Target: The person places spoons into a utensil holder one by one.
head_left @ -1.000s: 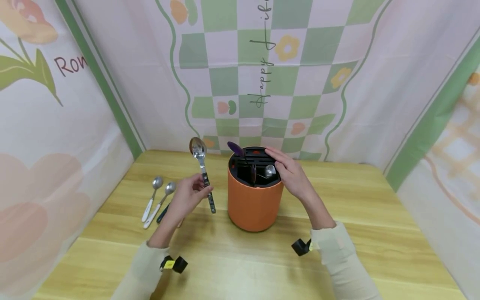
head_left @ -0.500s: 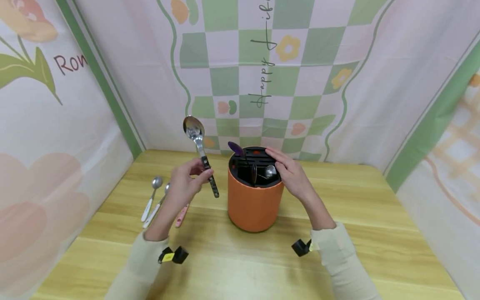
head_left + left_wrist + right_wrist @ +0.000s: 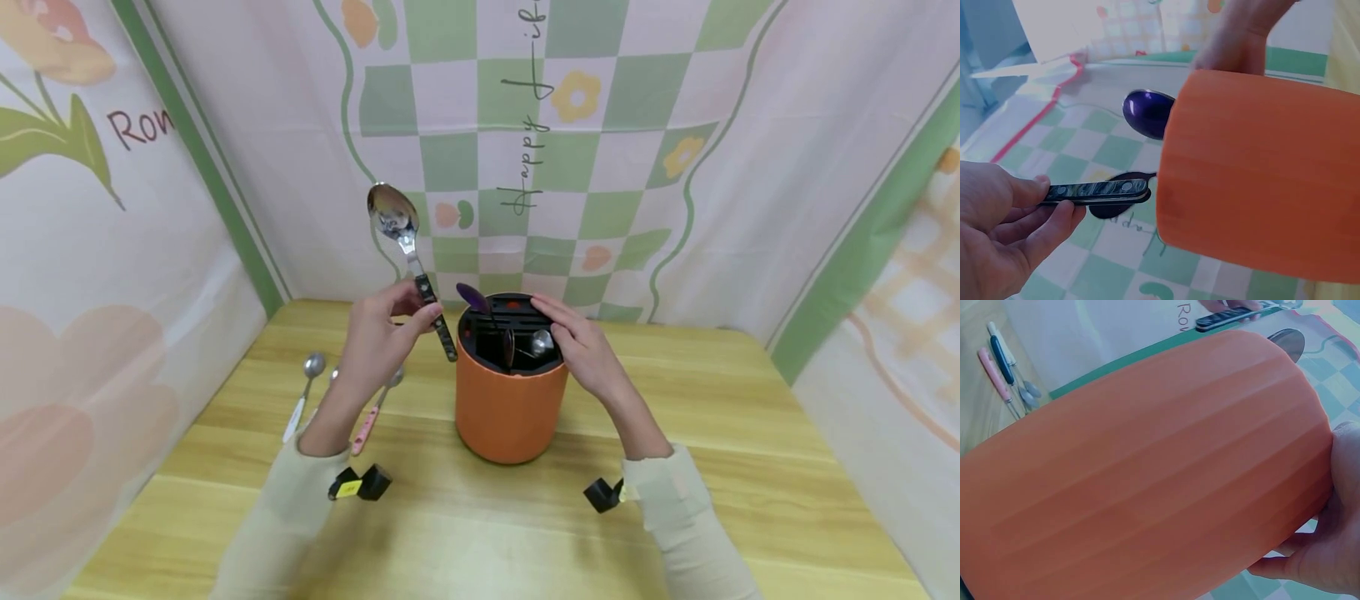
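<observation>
My left hand (image 3: 381, 340) pinches a metal spoon (image 3: 413, 263) by its dark marbled, riveted handle. Its bowl points up and away, and the handle's end is just left of an orange round utensil holder (image 3: 510, 421). In the left wrist view the handle (image 3: 1100, 191) shows between thumb and fingers, apart from the holder's rim. My right hand (image 3: 587, 354) rests along the right of the holder's rim, its fingers laid on the black slotted top (image 3: 512, 315). A purple spoon (image 3: 472, 297) sticks up from the holder, and a silver utensil head (image 3: 540, 342) sits inside.
On the left of the wooden table (image 3: 675, 517) lie a white-handled spoon (image 3: 303, 400) and a pink-handled spoon (image 3: 375, 415). A dark-handled spoon (image 3: 1002, 359) lies between others in the right wrist view. A patterned cloth (image 3: 442, 100) hangs behind.
My left hand has lifted the spoon and moved it forward and right, closer to the holder's top. The pink-handled spoon has come into fuller view. My right hand and the holder stay put.
</observation>
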A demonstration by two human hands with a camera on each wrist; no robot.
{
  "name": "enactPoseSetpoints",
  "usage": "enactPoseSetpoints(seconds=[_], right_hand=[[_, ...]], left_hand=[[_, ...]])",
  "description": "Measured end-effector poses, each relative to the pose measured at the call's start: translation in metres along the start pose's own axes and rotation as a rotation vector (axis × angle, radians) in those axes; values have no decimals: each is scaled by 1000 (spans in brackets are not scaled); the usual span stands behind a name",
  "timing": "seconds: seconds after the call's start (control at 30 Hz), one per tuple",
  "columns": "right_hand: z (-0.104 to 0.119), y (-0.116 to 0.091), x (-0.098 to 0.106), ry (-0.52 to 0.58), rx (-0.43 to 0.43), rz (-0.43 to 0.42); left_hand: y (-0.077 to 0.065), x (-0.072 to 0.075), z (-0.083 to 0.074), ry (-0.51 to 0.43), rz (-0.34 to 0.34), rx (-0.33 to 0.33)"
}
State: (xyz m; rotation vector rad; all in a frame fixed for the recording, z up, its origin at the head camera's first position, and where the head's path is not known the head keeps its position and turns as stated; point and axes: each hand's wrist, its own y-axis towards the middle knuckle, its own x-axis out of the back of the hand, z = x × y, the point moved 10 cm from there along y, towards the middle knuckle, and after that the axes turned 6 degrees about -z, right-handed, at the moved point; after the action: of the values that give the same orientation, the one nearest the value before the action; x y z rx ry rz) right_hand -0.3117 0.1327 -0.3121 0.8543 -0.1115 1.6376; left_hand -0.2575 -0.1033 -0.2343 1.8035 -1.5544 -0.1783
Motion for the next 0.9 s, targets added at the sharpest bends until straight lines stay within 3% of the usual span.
enactPoseSetpoints(seconds=[0.33,0.63,0.9], right_hand=[[1,0,0,2,-1,3],[0,0,0,14,-1,-9],[1,0,1,4,3,-21]], left_hand=[[15,-14,-24,-2,-19,-104],[14,-37,-21,118,32,-144],[7,-50,-20,148,52,-185]])
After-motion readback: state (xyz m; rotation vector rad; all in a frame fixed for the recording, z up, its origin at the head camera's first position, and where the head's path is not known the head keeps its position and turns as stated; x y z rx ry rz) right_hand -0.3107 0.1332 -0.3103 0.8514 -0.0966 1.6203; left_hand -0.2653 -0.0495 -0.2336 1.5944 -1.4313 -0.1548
